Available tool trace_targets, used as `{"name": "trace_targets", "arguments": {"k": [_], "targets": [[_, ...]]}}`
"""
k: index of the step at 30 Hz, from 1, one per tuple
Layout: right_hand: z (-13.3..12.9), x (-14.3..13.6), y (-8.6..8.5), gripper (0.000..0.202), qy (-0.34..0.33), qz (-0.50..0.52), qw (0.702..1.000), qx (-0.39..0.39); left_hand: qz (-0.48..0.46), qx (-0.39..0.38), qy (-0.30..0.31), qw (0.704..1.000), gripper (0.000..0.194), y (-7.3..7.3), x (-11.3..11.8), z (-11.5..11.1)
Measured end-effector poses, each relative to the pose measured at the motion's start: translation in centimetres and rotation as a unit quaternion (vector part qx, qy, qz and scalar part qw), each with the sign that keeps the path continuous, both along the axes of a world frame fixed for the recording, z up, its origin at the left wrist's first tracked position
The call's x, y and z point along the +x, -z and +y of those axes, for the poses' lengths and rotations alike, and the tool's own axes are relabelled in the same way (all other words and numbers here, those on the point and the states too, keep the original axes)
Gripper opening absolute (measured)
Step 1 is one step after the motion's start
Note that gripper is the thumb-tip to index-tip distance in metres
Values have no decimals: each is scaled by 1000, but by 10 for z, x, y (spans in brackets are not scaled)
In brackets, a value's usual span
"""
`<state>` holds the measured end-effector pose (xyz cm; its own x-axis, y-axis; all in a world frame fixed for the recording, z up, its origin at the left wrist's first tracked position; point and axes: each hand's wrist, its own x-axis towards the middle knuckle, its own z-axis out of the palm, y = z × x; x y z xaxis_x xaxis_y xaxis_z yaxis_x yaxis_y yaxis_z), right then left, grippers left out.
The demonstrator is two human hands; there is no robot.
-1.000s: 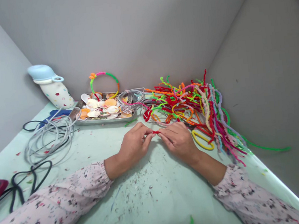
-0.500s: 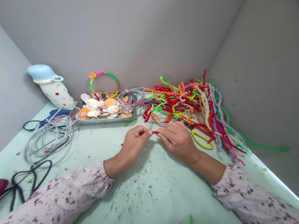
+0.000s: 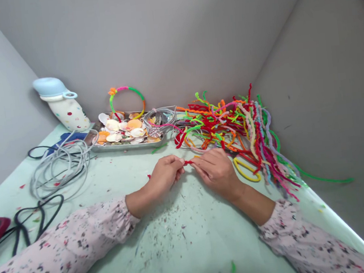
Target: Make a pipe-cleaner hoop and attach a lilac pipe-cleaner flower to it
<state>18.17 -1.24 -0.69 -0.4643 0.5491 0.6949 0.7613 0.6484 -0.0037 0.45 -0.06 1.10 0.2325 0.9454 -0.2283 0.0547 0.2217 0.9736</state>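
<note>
A short red pipe cleaner (image 3: 188, 162) is pinched between my two hands over the middle of the table. My left hand (image 3: 165, 175) grips one end between thumb and forefinger. At the other end, my right hand (image 3: 217, 169) holds it with closed fingertips. Only the small stretch between the fingers shows; the rest is hidden. Just right of my right hand lies a bent yellow pipe cleaner loop (image 3: 247, 170). Beyond it sprawls a tangled heap of coloured pipe cleaners (image 3: 220, 125).
A metal tray (image 3: 127, 147) of shells stands at the back, with a multicoloured ring (image 3: 144, 98) upright in it. To the left are a bottle (image 3: 69, 114), coiled grey cable (image 3: 62, 167), a black cord (image 3: 24, 229) and a red-edged device (image 3: 3, 227). Grey walls enclose the table (image 3: 194, 244).
My left fingers have shifted slightly and curled in more on the red pipe cleaner. The right hand stays nearly in place.
</note>
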Motion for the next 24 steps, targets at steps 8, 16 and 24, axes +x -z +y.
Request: {"name": "trace_targets", "arguments": {"k": [8, 16, 24], "targets": [[-1, 0, -1, 14, -4, -39, 999, 21, -139, -176, 15, 974, 9, -10, -2, 1], [2, 0, 1, 15, 8, -13, 1000, -6, -54, -70, 26, 996, 17, -4, -4, 5], [2, -1, -1, 18, 29, 19, 999, -31, 238, 393, 8, 888, 20, 3, -9, -4]]}}
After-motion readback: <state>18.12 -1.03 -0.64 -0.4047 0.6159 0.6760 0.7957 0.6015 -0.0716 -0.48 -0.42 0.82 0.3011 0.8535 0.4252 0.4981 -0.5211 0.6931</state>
